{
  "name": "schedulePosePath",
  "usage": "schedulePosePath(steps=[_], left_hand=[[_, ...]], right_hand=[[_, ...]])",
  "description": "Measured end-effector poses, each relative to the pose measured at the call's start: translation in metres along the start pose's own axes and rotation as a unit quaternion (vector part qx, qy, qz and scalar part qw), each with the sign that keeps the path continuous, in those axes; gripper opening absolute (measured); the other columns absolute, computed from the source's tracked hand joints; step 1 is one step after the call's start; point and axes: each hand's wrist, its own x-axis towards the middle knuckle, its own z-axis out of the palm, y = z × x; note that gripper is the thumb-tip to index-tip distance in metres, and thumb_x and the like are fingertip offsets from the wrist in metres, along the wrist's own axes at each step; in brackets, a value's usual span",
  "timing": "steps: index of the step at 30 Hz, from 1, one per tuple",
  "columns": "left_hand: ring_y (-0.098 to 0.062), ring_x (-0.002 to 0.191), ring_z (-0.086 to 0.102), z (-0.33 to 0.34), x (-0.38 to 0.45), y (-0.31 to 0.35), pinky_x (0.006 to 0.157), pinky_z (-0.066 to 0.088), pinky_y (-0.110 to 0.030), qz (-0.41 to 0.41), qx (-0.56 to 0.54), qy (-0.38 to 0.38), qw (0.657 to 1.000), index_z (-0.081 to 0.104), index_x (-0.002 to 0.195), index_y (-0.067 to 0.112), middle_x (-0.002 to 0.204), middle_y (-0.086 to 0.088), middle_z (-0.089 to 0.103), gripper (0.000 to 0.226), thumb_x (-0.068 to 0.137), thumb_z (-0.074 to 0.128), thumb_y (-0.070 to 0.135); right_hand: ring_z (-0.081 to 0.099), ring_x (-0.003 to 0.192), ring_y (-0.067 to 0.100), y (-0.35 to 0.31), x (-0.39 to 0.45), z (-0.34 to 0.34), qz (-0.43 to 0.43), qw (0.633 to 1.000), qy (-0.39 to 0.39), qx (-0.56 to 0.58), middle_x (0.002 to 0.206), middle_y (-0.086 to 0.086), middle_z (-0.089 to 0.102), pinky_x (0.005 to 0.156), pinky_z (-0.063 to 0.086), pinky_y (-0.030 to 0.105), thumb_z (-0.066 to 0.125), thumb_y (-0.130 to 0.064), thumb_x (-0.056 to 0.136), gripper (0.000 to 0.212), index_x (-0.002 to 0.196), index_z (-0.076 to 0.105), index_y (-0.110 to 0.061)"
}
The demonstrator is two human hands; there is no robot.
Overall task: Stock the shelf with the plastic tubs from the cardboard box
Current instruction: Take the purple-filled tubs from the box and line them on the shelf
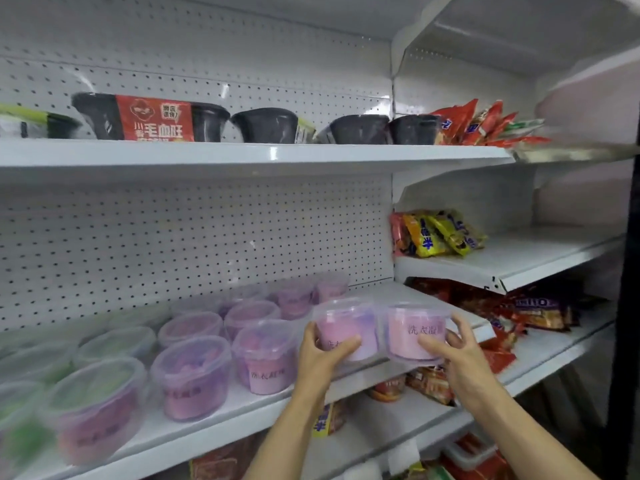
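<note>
While you carry one tub in each hand, the likeliest slip comes from that narrow hold: your left hand (323, 348) has its grip closed on the left pink tub (346, 329) and your right hand (450, 344) on the right pink tub (414, 332), both pinched by the fingertips low on smooth walls, just above the near edge of the shelf (194, 431). The two tubs almost touch, so, as I judge it, a nudge between them could twist one out of your fingers. Set either down half over the lip and it could tip off towards the snack packets (533, 310) on the lower shelf to the right. Pushing in too fast could knock the stocked tubs (225, 358) standing to the left. These are clear, glossy plastic, round with a slight taper and snap lids, pink contents showing through; the shelf is painted metal, slick, with a perforated back panel (194, 244).
</note>
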Motion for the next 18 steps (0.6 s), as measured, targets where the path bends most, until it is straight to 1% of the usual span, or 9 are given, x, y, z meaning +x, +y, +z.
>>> schedulePosePath(steps=[2, 4, 6, 8, 10, 12, 14, 15, 18], left_hand=[[-0.014, 0.123, 0.058, 0.005, 0.02, -0.005, 0.104, 0.05, -0.042, -0.002, 0.015, 0.029, 0.999, 0.047, 0.139, 0.028, 0.137, 0.005, 0.058, 0.105, 0.048, 0.095, 0.053], [-0.014, 0.122, 0.057, 0.009, 0.035, -0.008, 0.105, 0.049, -0.041, 0.001, 0.027, 0.062, 0.998, 0.045, 0.138, 0.026, 0.136, 0.006, 0.057, 0.101, 0.051, 0.093, 0.048], [-0.016, 0.125, 0.054, 0.013, 0.051, -0.015, 0.107, 0.046, -0.038, 0.005, 0.047, 0.096, 0.994, 0.04, 0.14, 0.02, 0.139, 0.004, 0.053, 0.097, 0.06, 0.093, 0.037], [-0.019, 0.126, 0.049, 0.018, 0.063, -0.024, 0.105, 0.042, -0.034, 0.003, 0.061, 0.136, 0.989, 0.035, 0.143, 0.012, 0.138, 0.002, 0.048, 0.091, 0.071, 0.089, 0.021], [-0.017, 0.124, 0.046, 0.02, 0.072, -0.033, 0.104, 0.039, -0.031, -0.008, 0.091, 0.175, 0.98, 0.033, 0.142, 0.011, 0.136, 0.003, 0.044, 0.087, 0.073, 0.086, 0.016], [-0.02, 0.124, 0.048, 0.019, 0.082, -0.042, 0.108, 0.041, -0.039, -0.013, 0.126, 0.216, 0.968, 0.036, 0.139, 0.015, 0.139, 0.0, 0.047, 0.086, 0.07, 0.088, 0.018], [-0.025, 0.123, 0.051, 0.019, 0.091, -0.045, 0.108, 0.045, -0.046, -0.019, 0.143, 0.242, 0.959, 0.038, 0.139, 0.015, 0.138, -0.006, 0.05, 0.087, 0.068, 0.089, 0.016], [-0.026, 0.124, 0.051, 0.019, 0.096, -0.045, 0.107, 0.045, -0.045, -0.024, 0.146, 0.25, 0.957, 0.037, 0.14, 0.013, 0.139, -0.007, 0.049, 0.087, 0.069, 0.088, 0.013], [-0.026, 0.129, 0.047, 0.018, 0.106, -0.046, 0.109, 0.043, -0.041, -0.03, 0.156, 0.274, 0.949, 0.033, 0.145, 0.009, 0.143, -0.007, 0.046, 0.089, 0.073, 0.084, 0.006]], right_hand=[[0.06, 0.117, 0.03, 0.005, 0.031, 0.002, 0.008, 1.0, -0.024, -0.004, 0.125, 0.012, 0.063, 0.104, 0.043, 0.048, 0.1, -0.035, 0.022, 0.133, 0.14, 0.039, -0.029], [0.061, 0.115, 0.027, 0.011, 0.061, 0.004, 0.026, 0.998, -0.049, -0.007, 0.121, 0.009, 0.067, 0.099, 0.046, 0.044, 0.099, -0.031, 0.028, 0.125, 0.138, 0.038, -0.031], [0.061, 0.114, 0.024, 0.018, 0.089, 0.006, 0.037, 0.997, -0.07, -0.025, 0.121, 0.007, 0.065, 0.09, 0.049, 0.037, 0.094, -0.019, 0.043, 0.112, 0.138, 0.036, -0.032], [0.059, 0.113, 0.022, 0.027, 0.115, 0.007, 0.036, 0.994, -0.096, -0.045, 0.122, 0.005, 0.061, 0.085, 0.05, 0.032, 0.086, -0.007, 0.053, 0.102, 0.138, 0.034, -0.032], [0.06, 0.11, 0.02, 0.04, 0.139, 0.005, 0.037, 0.989, -0.126, -0.065, 0.122, 0.005, 0.059, 0.081, 0.052, 0.028, 0.083, 0.003, 0.06, 0.094, 0.135, 0.037, -0.03], [0.059, 0.11, 0.02, 0.055, 0.159, 0.005, 0.042, 0.983, -0.154, -0.088, 0.123, 0.006, 0.058, 0.082, 0.053, 0.03, 0.084, 0.004, 0.063, 0.091, 0.134, 0.038, -0.031], [0.057, 0.115, 0.025, 0.066, 0.176, 0.006, 0.051, 0.978, -0.178, -0.1, 0.127, 0.01, 0.056, 0.089, 0.053, 0.04, 0.088, -0.005, 0.055, 0.096, 0.132, 0.038, -0.034], [0.057, 0.116, 0.027, 0.071, 0.185, 0.008, 0.052, 0.974, -0.191, -0.106, 0.128, 0.012, 0.055, 0.091, 0.052, 0.042, 0.088, -0.006, 0.054, 0.097, 0.132, 0.038, -0.034], [0.055, 0.116, 0.025, 0.081, 0.206, 0.017, 0.041, 0.963, -0.223, -0.149, 0.131, 0.01, 0.053, 0.089, 0.052, 0.037, 0.08, 0.006, 0.067, 0.094, 0.139, 0.032, -0.028]])
